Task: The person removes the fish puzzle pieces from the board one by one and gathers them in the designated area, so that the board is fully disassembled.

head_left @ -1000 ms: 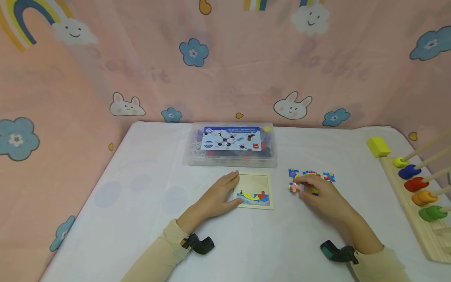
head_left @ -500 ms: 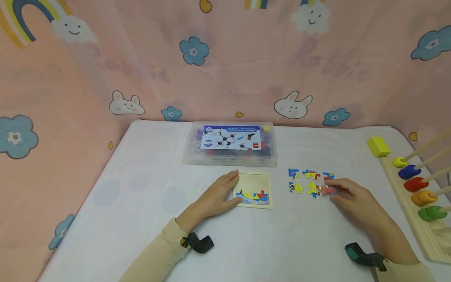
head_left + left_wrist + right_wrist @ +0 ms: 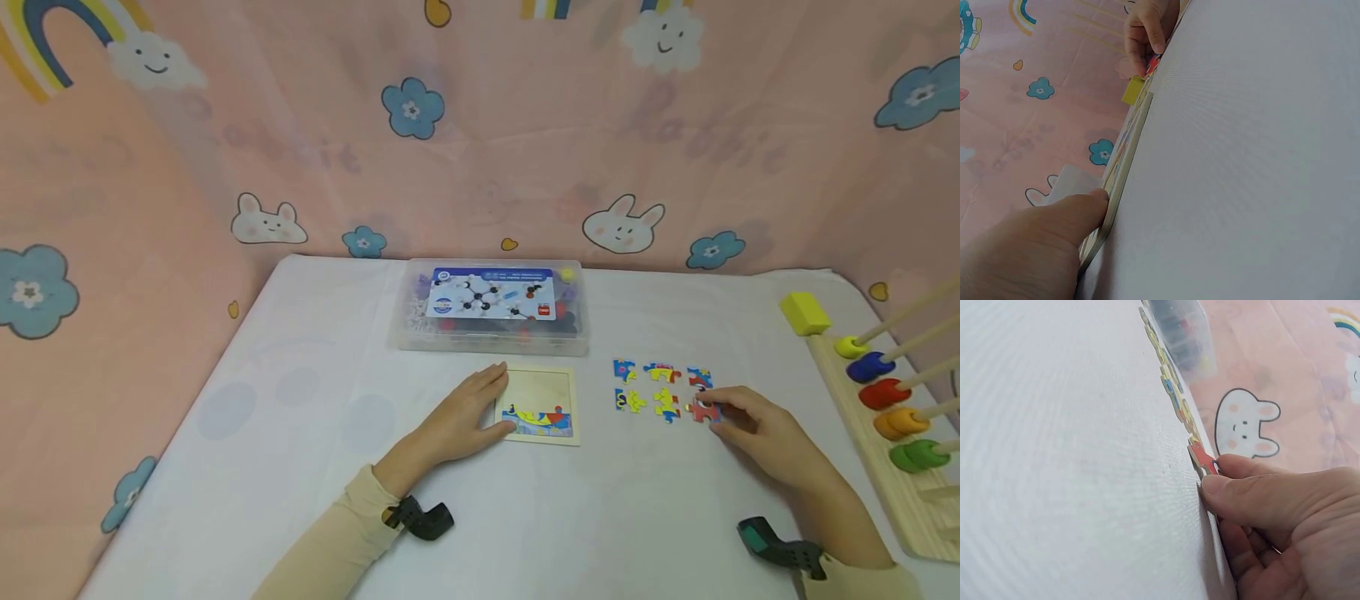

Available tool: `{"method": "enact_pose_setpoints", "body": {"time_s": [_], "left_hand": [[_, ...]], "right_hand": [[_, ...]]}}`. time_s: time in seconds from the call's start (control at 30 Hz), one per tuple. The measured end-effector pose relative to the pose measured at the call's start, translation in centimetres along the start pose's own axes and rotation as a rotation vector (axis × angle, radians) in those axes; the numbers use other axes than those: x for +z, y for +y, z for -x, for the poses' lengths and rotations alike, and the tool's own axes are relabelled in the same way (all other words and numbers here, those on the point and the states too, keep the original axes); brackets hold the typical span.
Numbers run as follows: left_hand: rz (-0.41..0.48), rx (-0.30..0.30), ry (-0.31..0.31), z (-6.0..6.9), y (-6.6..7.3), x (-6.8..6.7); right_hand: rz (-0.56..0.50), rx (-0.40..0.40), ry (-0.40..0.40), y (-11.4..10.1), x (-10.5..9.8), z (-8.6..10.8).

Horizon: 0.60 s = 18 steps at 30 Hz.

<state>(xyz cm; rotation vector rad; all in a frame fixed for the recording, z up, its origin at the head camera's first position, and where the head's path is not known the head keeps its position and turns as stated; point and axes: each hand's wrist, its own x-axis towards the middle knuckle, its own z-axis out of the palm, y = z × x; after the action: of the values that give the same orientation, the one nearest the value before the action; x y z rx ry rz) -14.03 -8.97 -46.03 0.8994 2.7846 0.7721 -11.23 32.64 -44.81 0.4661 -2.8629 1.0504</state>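
Observation:
In the head view, my left hand [image 3: 459,419] rests at the left side of a wooden puzzle tray [image 3: 538,387], fingers straight. Its thumb [image 3: 1088,209] presses on the tray's edge in the left wrist view. A strip of joined colourful pieces [image 3: 537,422] fills the tray's lower part. To the right, my right hand [image 3: 768,433] pinches a red puzzle piece [image 3: 1202,456] between thumb and fingertips, low at the tablecloth. That piece is at the right end of the lower of two rows of loose puzzle pieces [image 3: 664,402], just beside its neighbour.
A clear plastic case [image 3: 491,340] with a molecule label lies behind the tray. At the right edge stands a wooden peg board [image 3: 862,450] with coloured rings, a yellow block [image 3: 806,312] at its far end. A pink printed curtain [image 3: 487,150] hangs behind the white-covered table [image 3: 300,442].
My right hand has moved from the left end of the loose pieces to the right end, carrying the red puzzle piece. The left hand has stayed at the tray.

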Motion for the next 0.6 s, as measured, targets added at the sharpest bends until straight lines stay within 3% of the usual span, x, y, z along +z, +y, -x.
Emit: {"method": "enact_pose_setpoints", "body": {"time_s": [0.27,0.6], "left_hand": [[0.004,0.001,0.003,0.06,0.02,-0.02],[0.001,0.012,0.012,0.09,0.21,-0.22]], "right_hand": [[-0.007,0.007,0.009,0.23,0.33,0.13],[-0.006,-0.049,0.025,0.24,0.48,0.17]]}}
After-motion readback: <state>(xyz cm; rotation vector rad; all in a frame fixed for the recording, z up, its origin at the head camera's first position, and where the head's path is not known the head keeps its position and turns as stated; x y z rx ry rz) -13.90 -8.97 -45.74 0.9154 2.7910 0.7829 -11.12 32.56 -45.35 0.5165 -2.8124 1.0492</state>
